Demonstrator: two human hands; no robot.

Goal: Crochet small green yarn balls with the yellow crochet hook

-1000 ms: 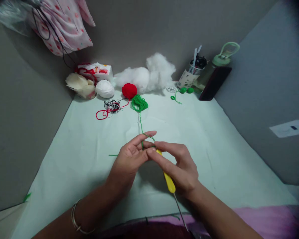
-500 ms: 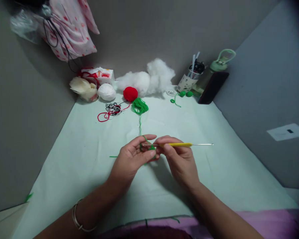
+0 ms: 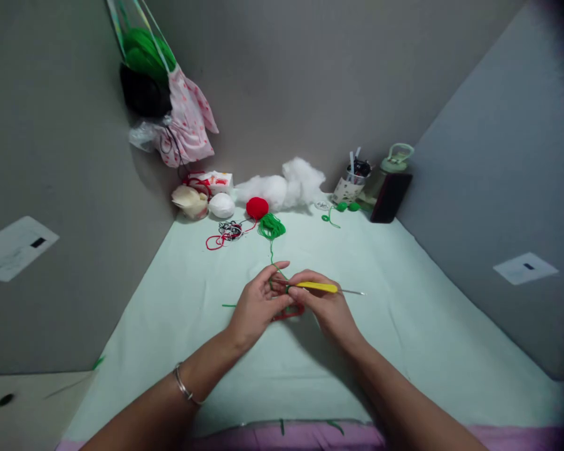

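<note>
My left hand [image 3: 252, 311] has its thumb and fingers closed on a small green crochet piece [image 3: 287, 290], mostly covered by the fingertips. A green yarn strand runs over the raised index finger from a green yarn skein [image 3: 272, 227] farther back. In my right hand [image 3: 328, 311] is a crochet hook with a yellow handle [image 3: 320, 287], held like a pencil. Its working end points left into the left hand, where the tip is hard to make out. Just below the fingers shows something reddish [image 3: 289, 314], partly hidden and unclear.
Behind the skein sit a red yarn ball [image 3: 257, 208], a white ball [image 3: 222, 205] and white stuffing [image 3: 303, 185]. Tangled thread [image 3: 230, 232] lies to the left. At back right stand a pen cup [image 3: 348, 188], a bottle [image 3: 395, 161] and a dark phone-like slab [image 3: 391, 198].
The view has shifted, showing more of the walls and hanging bags. The hook's handle has tilted slightly down to the right, and the right hand sits closer against the left. The reddish thing has come into sight.
</note>
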